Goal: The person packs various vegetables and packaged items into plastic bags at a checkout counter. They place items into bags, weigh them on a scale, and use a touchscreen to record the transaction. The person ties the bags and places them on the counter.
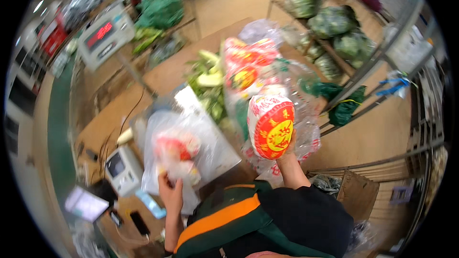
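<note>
My right hand (289, 150) grips a rounded bundle (271, 126) in white, red and yellow printed wrapping, raised over the table's right side. What the wrapping covers is hidden. At the left, my left hand (170, 192) pinches the near edge of a clear plastic bag (213, 131), which lies on a flat pale metal plate (222, 155). Inside that bag are similar red-and-white wrapped bundles (177, 147), blurred through the film. Beyond my right hand, more printed bundles (244, 77) sit in a large clear bag (301, 83).
A scale display (105, 37) stands on a post at far left. Leafy green vegetables (208, 86) lie behind the plate. Near my left arm are a label printer (123, 169) and a dark phone (139, 222). Metal rack posts (368, 74) and bagged greens (334, 21) stand at right.
</note>
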